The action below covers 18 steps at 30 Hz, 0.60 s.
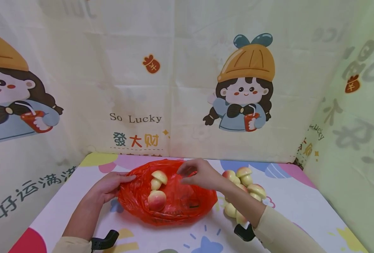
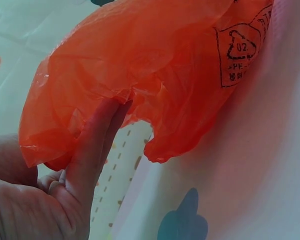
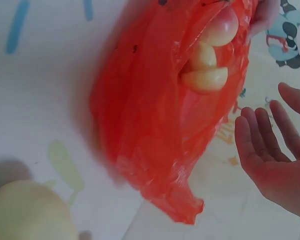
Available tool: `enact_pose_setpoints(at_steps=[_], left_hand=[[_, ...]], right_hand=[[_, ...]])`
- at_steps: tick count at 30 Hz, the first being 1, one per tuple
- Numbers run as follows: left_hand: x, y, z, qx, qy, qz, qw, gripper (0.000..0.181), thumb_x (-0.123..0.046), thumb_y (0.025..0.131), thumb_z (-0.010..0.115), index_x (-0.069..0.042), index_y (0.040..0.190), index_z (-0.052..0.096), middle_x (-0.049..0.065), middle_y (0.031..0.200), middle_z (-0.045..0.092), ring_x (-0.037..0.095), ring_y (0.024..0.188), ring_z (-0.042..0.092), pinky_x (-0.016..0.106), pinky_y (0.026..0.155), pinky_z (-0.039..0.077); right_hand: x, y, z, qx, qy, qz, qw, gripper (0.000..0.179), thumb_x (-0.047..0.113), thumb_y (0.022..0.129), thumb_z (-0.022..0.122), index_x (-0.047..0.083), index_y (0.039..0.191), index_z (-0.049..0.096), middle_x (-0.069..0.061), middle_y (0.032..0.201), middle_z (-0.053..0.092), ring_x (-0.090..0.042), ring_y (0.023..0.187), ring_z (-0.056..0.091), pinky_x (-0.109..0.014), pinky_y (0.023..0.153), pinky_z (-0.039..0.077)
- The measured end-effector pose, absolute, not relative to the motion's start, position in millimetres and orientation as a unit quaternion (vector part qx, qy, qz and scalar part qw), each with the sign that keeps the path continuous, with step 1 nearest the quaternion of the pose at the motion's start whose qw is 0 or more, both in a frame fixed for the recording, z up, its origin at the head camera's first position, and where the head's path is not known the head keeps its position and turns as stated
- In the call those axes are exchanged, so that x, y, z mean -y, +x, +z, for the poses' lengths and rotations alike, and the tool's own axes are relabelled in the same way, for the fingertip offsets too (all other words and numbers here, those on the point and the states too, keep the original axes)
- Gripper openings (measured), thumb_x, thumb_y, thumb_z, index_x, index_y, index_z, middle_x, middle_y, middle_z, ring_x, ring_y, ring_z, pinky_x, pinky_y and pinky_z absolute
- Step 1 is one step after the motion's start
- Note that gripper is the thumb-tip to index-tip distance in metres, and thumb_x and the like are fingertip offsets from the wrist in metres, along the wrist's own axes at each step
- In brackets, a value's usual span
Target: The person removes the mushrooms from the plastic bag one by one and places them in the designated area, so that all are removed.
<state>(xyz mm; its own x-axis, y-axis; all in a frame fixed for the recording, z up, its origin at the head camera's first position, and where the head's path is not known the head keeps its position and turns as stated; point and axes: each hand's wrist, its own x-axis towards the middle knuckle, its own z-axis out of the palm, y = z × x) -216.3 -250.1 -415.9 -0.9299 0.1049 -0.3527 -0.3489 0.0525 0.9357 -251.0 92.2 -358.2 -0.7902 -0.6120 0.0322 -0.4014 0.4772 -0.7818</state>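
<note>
A red plastic bag (image 1: 174,213) lies with its mouth spread on the table. Inside it are a cream mushroom-shaped piece (image 1: 159,176) and a rounded piece with a red blush (image 1: 157,200). My left hand (image 1: 109,184) pinches the bag's left rim, thumb inside; in the left wrist view, straight fingers (image 2: 102,132) lie against its outside. Over the bag's right half hovers my right hand (image 1: 199,174), its fingers loosely bent and holding nothing. In the right wrist view, that hand (image 3: 280,155) is apart from the bag.
Several similar cream and red mushroom-shaped pieces (image 1: 256,191) are heaped on the table (image 1: 288,218) right of the bag, partly behind my right forearm. A printed cloth (image 1: 187,88) hangs behind the table and along both sides. A black strap end (image 1: 244,232) sticks out at my right wrist.
</note>
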Motion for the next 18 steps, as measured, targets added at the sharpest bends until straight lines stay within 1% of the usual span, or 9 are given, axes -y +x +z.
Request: enact_pose_setpoints(at_steps=[3,6,9,15,18], left_hand=[[251,-216,-417,-0.707,-0.086,0.682,0.165,0.054,-0.024,0.105,0.064,0.004,0.149,0.051,0.008,0.111,0.076,0.023,0.094,0.076,0.039,0.084,0.065],[250,-217,-417,-0.707,-0.084,0.682,0.166,0.055,-0.025,0.104,0.065,0.004,0.148,0.052,0.008,0.111,0.076,0.024,0.094,0.077,0.04,0.084,0.065],[250,-218,-417,-0.707,-0.084,0.682,0.166,0.054,-0.025,0.104,0.065,0.005,0.147,0.053,0.008,0.11,0.076,0.024,0.093,0.077,0.039,0.083,0.065],[251,-218,-415,-0.708,-0.083,0.681,0.171,0.052,-0.024,0.105,0.062,0.005,0.148,0.053,0.008,0.109,0.076,0.023,0.093,0.076,0.039,0.084,0.065],[251,-218,-414,-0.708,-0.086,0.679,0.172,0.052,-0.024,0.105,0.062,0.005,0.148,0.052,0.008,0.11,0.076,0.023,0.093,0.076,0.04,0.084,0.065]], right_hand=[[-83,-254,-359,-0.842,-0.311,-0.418,0.141,0.021,0.016,0.09,0.081,0.017,0.11,0.077,0.005,0.108,0.074,-0.016,0.101,0.069,-0.031,0.086,0.063],[-76,-255,-359,-0.837,-0.311,-0.422,0.157,0.021,0.015,0.09,0.081,0.017,0.11,0.077,0.005,0.107,0.074,-0.016,0.1,0.069,-0.031,0.085,0.063],[-70,-256,-360,-0.837,-0.308,-0.418,0.171,0.022,0.014,0.089,0.082,0.019,0.11,0.077,0.005,0.107,0.074,-0.015,0.1,0.069,-0.03,0.084,0.063],[-58,-258,-362,-0.835,-0.317,-0.403,0.199,0.028,0.012,0.09,0.081,0.012,0.118,0.076,-0.006,0.117,0.075,-0.014,0.101,0.068,-0.029,0.085,0.062],[-52,-259,-363,-0.839,-0.323,-0.39,0.199,0.028,0.011,0.09,0.081,0.011,0.118,0.076,-0.007,0.117,0.075,-0.014,0.101,0.068,-0.027,0.084,0.062]])
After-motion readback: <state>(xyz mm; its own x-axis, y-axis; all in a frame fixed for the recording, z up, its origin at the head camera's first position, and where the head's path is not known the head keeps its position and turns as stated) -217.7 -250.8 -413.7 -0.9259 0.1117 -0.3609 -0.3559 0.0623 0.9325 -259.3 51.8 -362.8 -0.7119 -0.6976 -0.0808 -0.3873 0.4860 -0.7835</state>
